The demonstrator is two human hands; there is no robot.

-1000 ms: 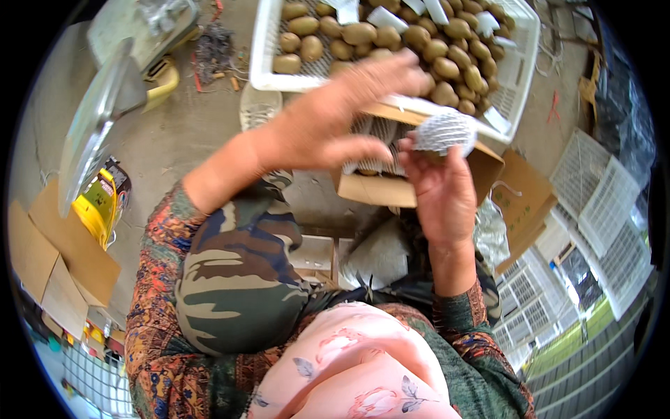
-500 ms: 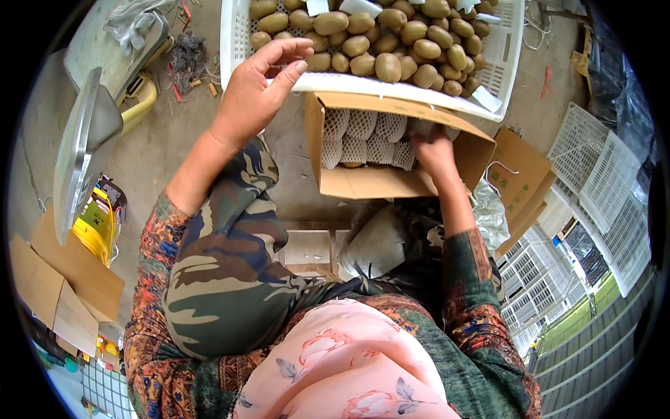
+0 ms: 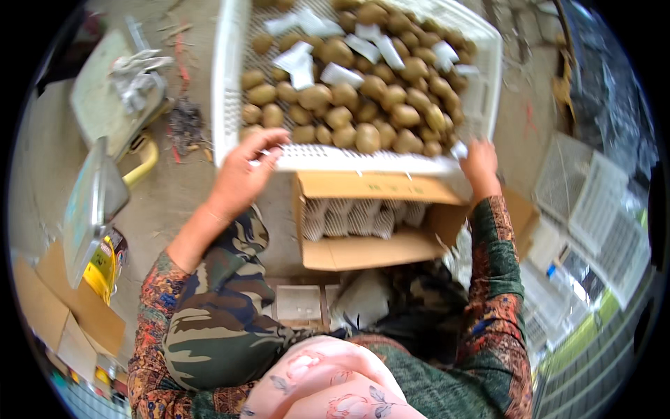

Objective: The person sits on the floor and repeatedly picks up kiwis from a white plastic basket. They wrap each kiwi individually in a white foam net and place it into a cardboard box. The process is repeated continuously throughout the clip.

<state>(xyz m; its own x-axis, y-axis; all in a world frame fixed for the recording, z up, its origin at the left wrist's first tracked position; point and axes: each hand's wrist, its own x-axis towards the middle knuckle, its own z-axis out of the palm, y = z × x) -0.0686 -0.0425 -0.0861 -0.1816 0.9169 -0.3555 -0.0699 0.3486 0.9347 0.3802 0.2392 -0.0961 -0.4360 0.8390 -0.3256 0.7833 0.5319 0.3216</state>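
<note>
Many kiwifruits [image 3: 342, 117] fill a white plastic crate [image 3: 227, 84], with flat white pieces [image 3: 300, 64] scattered over them. At the crate's near left corner is my left hand [image 3: 241, 176]; its thumb and fingers are apart and hold nothing I can see. My right hand [image 3: 481, 166] is at the near right corner, beside a small white piece [image 3: 458, 149]. Its fingers look bent but are smeared by motion, so their hold is unclear. Between my arms stands an open cardboard box [image 3: 373, 253], lined with items in white foam net sleeves [image 3: 349, 218].
To the left are a metal-topped device [image 3: 94, 202] with a yellow handle and a bundle of pale gloves [image 3: 136, 78]. An open carton [image 3: 84, 293] lies lower left. White lattice crates [image 3: 593, 202] and dark plastic sheeting [image 3: 614, 91] line the right.
My right hand has come out of the cardboard box and moved up to the crate's near right corner. The view has shifted, showing more of the crate. My left hand stays by the crate.
</note>
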